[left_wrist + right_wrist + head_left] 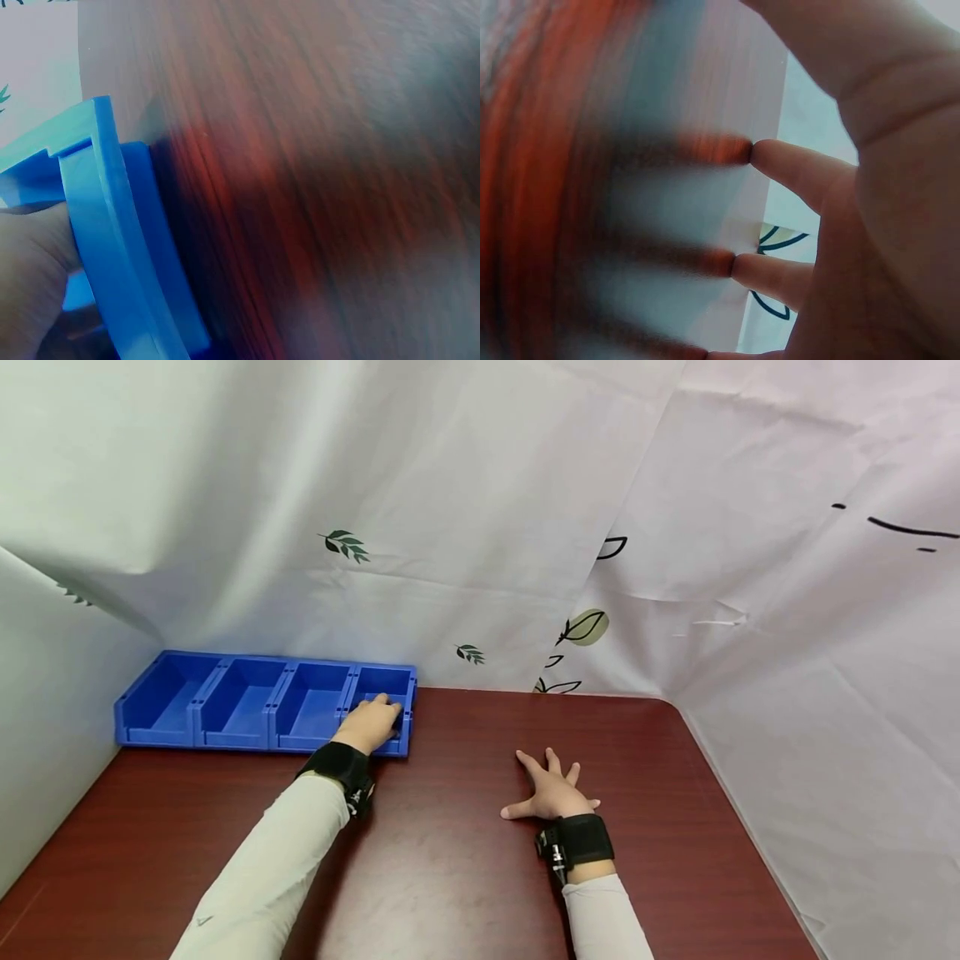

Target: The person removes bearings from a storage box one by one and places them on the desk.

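My left hand [370, 724] reaches down into the rightmost compartment of a row of joined blue bins [309, 743]. Something dark shows beside its fingers there, too small to make out. In the left wrist view, part of the left hand [34, 277] is behind the blue bin wall [112, 247], and its fingertips are hidden. Over on the right, my right hand [553, 795] has its fingers spread, with fingertips touching the tabletop. The right wrist view shows the straight fingers [780, 281] of that hand and nothing held.
A reddish-brown wooden table [450, 843] carries the bins at its back left. White cloth [480, 510] with leaf prints hangs behind the table and along its sides. Black straps with small cameras [577, 842] circle both wrists.
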Available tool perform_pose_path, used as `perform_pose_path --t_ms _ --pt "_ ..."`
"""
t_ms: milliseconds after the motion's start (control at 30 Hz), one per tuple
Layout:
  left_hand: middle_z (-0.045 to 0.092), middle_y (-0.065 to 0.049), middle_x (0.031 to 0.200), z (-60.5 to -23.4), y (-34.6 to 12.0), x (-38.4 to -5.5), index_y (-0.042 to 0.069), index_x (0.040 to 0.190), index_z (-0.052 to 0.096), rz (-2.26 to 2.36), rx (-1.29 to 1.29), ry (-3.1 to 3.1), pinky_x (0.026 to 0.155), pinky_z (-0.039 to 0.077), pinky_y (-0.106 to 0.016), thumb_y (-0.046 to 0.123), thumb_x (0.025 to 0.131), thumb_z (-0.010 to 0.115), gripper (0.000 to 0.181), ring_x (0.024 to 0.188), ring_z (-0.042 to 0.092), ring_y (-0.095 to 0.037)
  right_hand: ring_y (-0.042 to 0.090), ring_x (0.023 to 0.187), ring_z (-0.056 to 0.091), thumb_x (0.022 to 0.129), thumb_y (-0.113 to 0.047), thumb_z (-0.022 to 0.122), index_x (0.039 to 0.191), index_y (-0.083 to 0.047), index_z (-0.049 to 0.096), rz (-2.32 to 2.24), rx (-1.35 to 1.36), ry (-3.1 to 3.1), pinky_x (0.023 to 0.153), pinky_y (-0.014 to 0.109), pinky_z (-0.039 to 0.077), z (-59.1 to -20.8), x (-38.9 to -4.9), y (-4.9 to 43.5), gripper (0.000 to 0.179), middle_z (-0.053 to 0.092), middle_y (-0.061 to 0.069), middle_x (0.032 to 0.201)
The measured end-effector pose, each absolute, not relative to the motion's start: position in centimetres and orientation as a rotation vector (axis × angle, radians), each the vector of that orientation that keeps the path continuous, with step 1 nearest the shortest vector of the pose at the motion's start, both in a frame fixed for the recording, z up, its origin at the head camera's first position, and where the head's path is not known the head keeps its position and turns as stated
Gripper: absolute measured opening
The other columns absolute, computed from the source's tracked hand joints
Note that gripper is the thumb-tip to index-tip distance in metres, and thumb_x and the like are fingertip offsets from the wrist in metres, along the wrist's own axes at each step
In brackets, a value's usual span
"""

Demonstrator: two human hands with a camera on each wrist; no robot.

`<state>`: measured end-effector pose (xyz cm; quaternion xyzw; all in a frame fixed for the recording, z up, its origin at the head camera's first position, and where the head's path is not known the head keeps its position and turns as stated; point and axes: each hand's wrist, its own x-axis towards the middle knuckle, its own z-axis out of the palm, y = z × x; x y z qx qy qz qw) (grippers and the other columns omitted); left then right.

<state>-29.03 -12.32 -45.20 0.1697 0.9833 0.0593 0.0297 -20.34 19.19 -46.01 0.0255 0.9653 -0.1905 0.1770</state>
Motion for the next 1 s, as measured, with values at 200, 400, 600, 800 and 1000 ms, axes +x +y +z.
perform_pose_path --t_ms 200,400,600,800,1000 --pt "0.051 -0.03 0.126 -45.1 -12.28 -29.14 0.001 0.13 0.052 0.283 0.42 2.993 0.098 0.042 -0.057 0.011 0.087 0.065 0.046 0.115 0.052 -0.047 0.052 0.14 -0.01 0.059 -0.055 0.083 0.145 -0.042 0.029 -0.555 0.058 2.732 0.077 0.089 0.008 -45.91 -20.29 19.04 0.103 0.006 0.009 0.159" --pt "0.05 -0.031 0.128 -45.31 -12.05 -28.97 0.002 0.131 0.051 0.387 0.349 2.989 0.097 0.043 -0.057 0.005 0.09 0.057 0.042 0.116 0.049 -0.05 0.052 0.14 -0.011 0.061 -0.054 0.082 0.146 -0.041 0.027 -0.57 0.051 2.719 0.078 0.089 0.006 -45.9 -20.08 19.17 0.102 0.004 0.009 0.16" --pt "0.049 -0.032 0.129 -45.73 -12.05 -28.74 0.003 0.132 0.051 0.411 0.293 3.003 0.098 0.043 -0.056 0.003 0.094 0.045 0.038 0.118 0.049 -0.048 0.053 0.14 -0.01 0.061 -0.055 0.081 0.146 -0.04 0.028 -0.579 0.036 2.729 0.078 0.089 0.006 -46.22 -19.84 19.06 0.102 0.005 0.01 0.159" --pt "0.053 -0.032 0.122 -45.73 -12.18 -28.66 0.001 0.128 0.054 0.397 0.319 3.039 0.094 0.045 -0.055 0.004 0.092 0.052 0.037 0.111 0.053 -0.047 0.054 0.139 -0.008 0.06 -0.054 0.082 0.146 -0.039 0.03 -0.582 0.032 2.74 0.077 0.09 0.006 -46.04 -19.79 18.92 0.102 0.007 0.011 0.159" --pt "0.06 -0.026 0.114 -45.95 -12.21 -29.34 0.003 0.12 0.06 0.36 0.419 3.1 0.087 0.049 -0.052 0.01 0.083 0.067 0.038 0.103 0.057 -0.045 0.053 0.14 -0.009 0.06 -0.053 0.082 0.146 -0.039 0.03 -0.585 0.048 2.746 0.077 0.089 0.006 -45.96 -19.96 19.2 0.102 0.007 0.011 0.159"
